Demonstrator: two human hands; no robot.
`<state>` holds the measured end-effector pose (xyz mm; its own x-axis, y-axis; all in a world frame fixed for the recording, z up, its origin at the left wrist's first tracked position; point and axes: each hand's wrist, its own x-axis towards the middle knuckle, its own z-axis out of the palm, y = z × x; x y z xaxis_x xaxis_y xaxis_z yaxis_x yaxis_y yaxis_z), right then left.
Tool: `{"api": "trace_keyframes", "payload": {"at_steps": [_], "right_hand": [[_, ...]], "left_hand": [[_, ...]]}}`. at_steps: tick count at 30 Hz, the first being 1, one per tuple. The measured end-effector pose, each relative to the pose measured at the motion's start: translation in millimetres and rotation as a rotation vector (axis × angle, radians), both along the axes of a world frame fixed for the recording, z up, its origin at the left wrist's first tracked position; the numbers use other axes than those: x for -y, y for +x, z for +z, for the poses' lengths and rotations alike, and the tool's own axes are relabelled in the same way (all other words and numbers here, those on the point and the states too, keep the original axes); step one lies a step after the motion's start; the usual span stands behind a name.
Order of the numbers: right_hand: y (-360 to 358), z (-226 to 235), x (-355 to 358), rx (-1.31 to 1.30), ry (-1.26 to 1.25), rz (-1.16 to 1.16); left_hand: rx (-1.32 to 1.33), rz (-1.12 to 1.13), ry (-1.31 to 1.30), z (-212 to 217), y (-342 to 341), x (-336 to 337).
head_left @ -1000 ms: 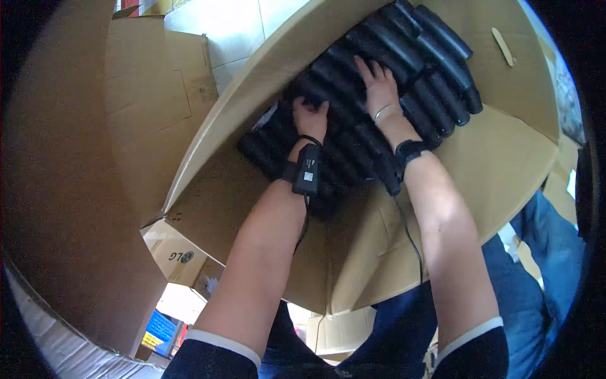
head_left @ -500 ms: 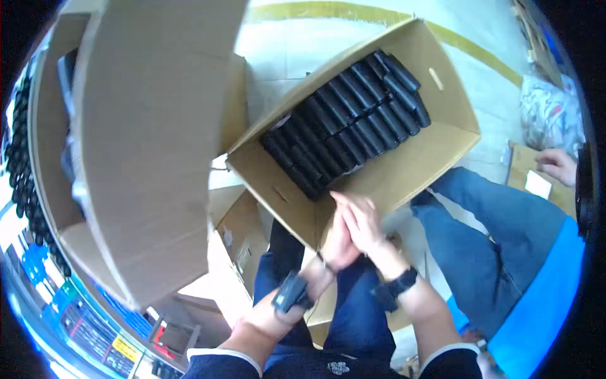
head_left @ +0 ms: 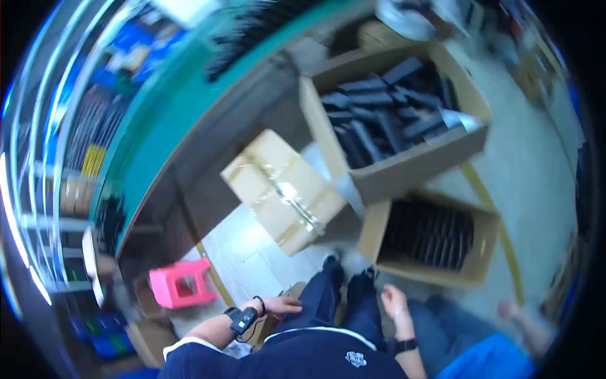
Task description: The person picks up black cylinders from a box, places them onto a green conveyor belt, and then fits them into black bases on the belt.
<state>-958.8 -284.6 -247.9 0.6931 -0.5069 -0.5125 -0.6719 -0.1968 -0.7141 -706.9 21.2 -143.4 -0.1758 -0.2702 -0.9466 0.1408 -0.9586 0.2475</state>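
My left hand [head_left: 284, 307] is at my left thigh, its fingers stretched out and holding nothing. My right hand [head_left: 394, 301] hangs beside my right leg with loosely bent fingers and nothing visible in it. Ahead and right of my feet, an open cardboard box [head_left: 371, 245] holds rows of black cylindrical pieces [head_left: 435, 237], tightly lined up. Behind it, a larger open cardboard box [head_left: 420, 158] is filled with jumbled black pieces [head_left: 379, 120]. Neither hand touches a box.
A taped carton [head_left: 259, 183] lies ahead of my feet. On the left are a pink stool [head_left: 183, 284] and a long green-topped bench [head_left: 161, 136] bearing black pieces. At lower right sits another person in a blue top [head_left: 489, 361], one hand [head_left: 508, 309] showing.
My view has swung left, bringing the bench and stool into sight. My hands were pressed together over the box of lined-up pieces; now they are apart beside my legs.
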Motion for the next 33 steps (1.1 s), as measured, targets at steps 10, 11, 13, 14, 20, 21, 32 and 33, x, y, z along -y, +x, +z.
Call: {"api": "trace_keyframes", "payload": {"at_steps": [10,11,13,14,20,21,32,33], "right_hand": [[159.0,120.1,-39.8,-0.231,-0.425,0.708],[184.9,141.3,-55.6,-0.243,-0.469,0.709],[230.3,160.6,-82.2,-0.239,-0.528,0.731],[252.5,171.6,-100.9,-0.19,-0.513,0.705],[371.0,192.3,-237.0,-0.002,-0.337,0.914],[386.0,190.5,-252.5,-0.018,-0.331,0.907],[528.9,189.7,-341.9,-0.153,-0.202,1.094],[545.5,187.0,-341.5,-0.149,-0.209,1.09]], "left_hand": [[0.637,0.268,-0.155,2.3,-14.4,-171.2],[0.62,0.318,-0.156,4.3,-1.0,-195.0],[0.613,0.345,-0.199,11.5,32.1,-239.2],[0.614,0.39,-0.235,15.6,46.2,-261.5],[0.982,0.469,-0.106,67.1,179.9,-420.2],[1.052,0.53,-0.073,77.6,203.3,-439.4],[0.668,0.993,-0.265,148.1,378.2,-437.5],[0.586,1.025,-0.312,150.4,395.7,-430.6]]}}
